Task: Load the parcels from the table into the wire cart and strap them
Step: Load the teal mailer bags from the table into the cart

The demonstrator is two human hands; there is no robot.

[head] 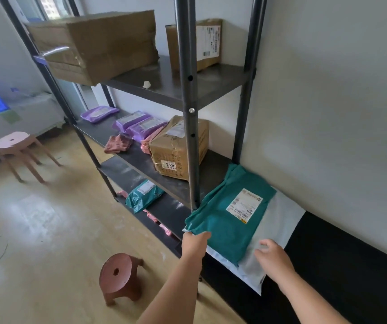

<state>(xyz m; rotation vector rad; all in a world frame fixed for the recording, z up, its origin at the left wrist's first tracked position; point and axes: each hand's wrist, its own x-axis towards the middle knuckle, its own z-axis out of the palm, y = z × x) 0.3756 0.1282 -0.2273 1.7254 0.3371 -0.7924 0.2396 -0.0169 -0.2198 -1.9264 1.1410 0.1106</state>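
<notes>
A flat teal parcel bag [222,220] with a white label lies on top of a larger white parcel bag [281,225], both on a black table [339,265] against the wall. My left hand [193,244] pinches the near left corner of the teal bag, thumb on top. My right hand [272,256] rests on the white bag's near part with fingers loosely curled; whether it grips the bag I cannot tell. No wire cart is in view.
A dark metal shelf rack [187,90] stands left of the table, holding cardboard boxes [178,148], purple bags [138,125] and a small teal bag [143,195]. A brown stool [117,277] stands on the floor below my left arm; a pink stool [17,146] stands farther left.
</notes>
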